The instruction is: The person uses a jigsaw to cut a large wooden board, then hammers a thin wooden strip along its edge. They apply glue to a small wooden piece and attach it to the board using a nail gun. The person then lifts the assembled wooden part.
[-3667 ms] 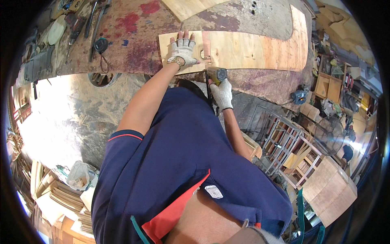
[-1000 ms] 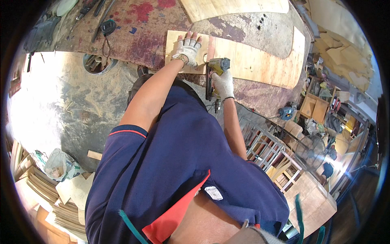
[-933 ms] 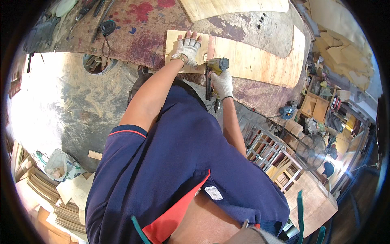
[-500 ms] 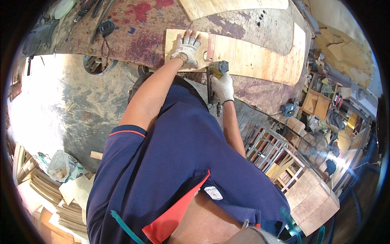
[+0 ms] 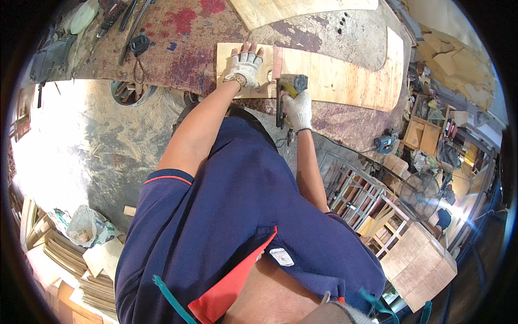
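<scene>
My left hand (image 5: 245,70) lies flat with fingers apart on the left part of a curved plywood panel (image 5: 345,78) on the workbench. Its white glove leaves the fingertips bare. A narrow reddish-brown strip (image 5: 277,60) runs across the panel, just right of this hand. My right hand (image 5: 298,110), also in a white glove, is closed round the handle of a nail gun (image 5: 294,83) with a yellow-green body and a dark magazine. The gun's head is over the panel's near edge beside the strip; whether its nose touches the wood is hidden. An air fitting (image 5: 290,135) hangs below the hand.
Another curved plywood piece (image 5: 302,9) lies at the bench's far side. A tape measure (image 5: 139,44) and a drill (image 5: 110,16) are at the left. Below stand a bucket of wood scraps (image 5: 135,94) and, right, a metal rack (image 5: 353,189) and a fan (image 5: 420,195).
The nail gun and my right hand have moved slightly away from my body, farther over the panel. My left hand stays pressed on the plywood. The whole view has shifted a little.
</scene>
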A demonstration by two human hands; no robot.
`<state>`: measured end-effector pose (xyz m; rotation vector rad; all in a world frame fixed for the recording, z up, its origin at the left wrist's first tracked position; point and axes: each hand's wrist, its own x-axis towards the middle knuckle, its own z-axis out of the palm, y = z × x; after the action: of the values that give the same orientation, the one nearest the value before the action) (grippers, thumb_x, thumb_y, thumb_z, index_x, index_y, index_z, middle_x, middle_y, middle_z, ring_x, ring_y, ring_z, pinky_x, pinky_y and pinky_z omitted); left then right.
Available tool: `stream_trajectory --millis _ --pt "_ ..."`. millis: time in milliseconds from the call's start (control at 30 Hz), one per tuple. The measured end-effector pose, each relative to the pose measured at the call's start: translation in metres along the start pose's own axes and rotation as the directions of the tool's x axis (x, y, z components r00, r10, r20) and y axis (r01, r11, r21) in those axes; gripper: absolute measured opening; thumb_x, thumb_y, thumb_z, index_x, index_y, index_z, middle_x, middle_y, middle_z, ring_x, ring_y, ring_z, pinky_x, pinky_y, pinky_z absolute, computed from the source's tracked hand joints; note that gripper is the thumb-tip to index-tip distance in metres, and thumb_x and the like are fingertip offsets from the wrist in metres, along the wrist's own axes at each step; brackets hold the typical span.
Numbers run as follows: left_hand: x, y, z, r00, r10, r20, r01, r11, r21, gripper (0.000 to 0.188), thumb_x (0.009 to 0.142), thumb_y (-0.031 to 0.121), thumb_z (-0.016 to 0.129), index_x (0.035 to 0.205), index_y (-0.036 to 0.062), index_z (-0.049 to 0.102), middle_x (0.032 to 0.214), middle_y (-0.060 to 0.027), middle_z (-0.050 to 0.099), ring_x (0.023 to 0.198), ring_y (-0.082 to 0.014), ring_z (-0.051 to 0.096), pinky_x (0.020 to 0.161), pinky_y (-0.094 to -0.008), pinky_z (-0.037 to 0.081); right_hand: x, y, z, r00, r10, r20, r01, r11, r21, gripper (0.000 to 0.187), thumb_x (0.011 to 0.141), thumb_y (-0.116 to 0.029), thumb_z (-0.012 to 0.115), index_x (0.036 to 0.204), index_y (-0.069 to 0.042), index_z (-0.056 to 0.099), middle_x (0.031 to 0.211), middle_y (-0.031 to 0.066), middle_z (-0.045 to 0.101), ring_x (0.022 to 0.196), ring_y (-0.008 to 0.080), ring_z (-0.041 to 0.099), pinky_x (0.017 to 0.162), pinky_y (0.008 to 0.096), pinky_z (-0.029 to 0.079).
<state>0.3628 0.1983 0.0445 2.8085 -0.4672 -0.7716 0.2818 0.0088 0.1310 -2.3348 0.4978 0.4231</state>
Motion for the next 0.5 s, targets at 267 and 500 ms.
stream_trajectory --millis 267,500 --pt "0.006 -0.001 0.007 1.0 -0.005 -0.019 0.005 1.0 0.023 0.155 0.053 0.073 0.088 0.165 0.0112 -0.001 0.172 -0.0198 -0.004 0.157 -0.0442 -0.008 0.122 -0.0687 0.006 0.049 -0.047 -0.012 0.991 -0.137 0.001 0.135 0.972 0.191 0.026 0.086 -0.015 0.073 0.106 0.001 0.069 0.07 0.0109 0.07 0.051 0.0189 0.065 0.05 0.0345 0.051" --pt "-0.001 0.001 -0.003 0.999 -0.004 0.048 0.003 1.0 0.03 0.152 0.057 0.073 0.086 0.164 0.008 0.0 0.172 -0.0196 -0.005 0.157 -0.0455 -0.007 0.12 -0.0699 0.005 0.095 -0.043 0.004 0.972 -0.232 0.042 0.226 0.967 0.115 0.026 0.087 -0.022 0.07 0.098 0.001 0.071 0.062 0.0087 0.065 0.048 0.0177 0.062 0.048 0.0342 0.05"
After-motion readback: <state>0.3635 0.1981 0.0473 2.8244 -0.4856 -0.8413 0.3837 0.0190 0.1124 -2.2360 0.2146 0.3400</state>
